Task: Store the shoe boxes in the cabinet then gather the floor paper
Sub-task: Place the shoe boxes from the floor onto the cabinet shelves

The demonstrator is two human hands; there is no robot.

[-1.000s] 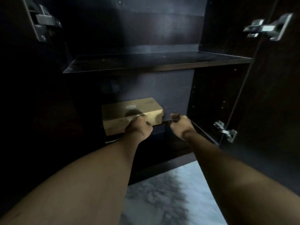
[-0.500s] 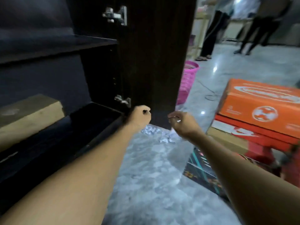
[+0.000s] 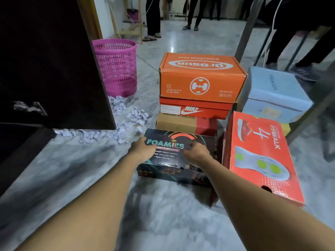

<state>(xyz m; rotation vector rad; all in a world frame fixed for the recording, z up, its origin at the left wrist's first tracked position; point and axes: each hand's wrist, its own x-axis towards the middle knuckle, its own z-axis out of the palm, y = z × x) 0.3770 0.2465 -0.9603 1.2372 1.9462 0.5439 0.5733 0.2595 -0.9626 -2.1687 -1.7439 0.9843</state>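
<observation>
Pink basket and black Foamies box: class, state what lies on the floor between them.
In the head view, crumpled paper scraps lie scattered on the grey floor between the pink basket and the Foamies box.

Dark shoe box (image 3: 168, 142): "FOAMIES". Red box (image 3: 194, 111): "NIKE". Orange box (image 3: 199, 78): "Dr.OSHA", "CE". Brown box (image 3: 174, 124): "SKECHERS", upside down. Red-orange box (image 3: 259, 153): "GOWALK 4".

The left hand (image 3: 143, 148) and right hand (image 3: 195, 153) lay on the lid of the black Foamies box (image 3: 167, 144) on the marble floor (image 3: 163, 214); grip unclear. Just behind it stood 3 stacked boxes: the orange Dr.Osha box (image 3: 201, 77) on the red Nike box (image 3: 195, 109) on the brown Skechers box (image 3: 176, 124). Crumpled paper (image 3: 118, 124) lay to the left, by a pink basket (image 3: 117, 66).
</observation>
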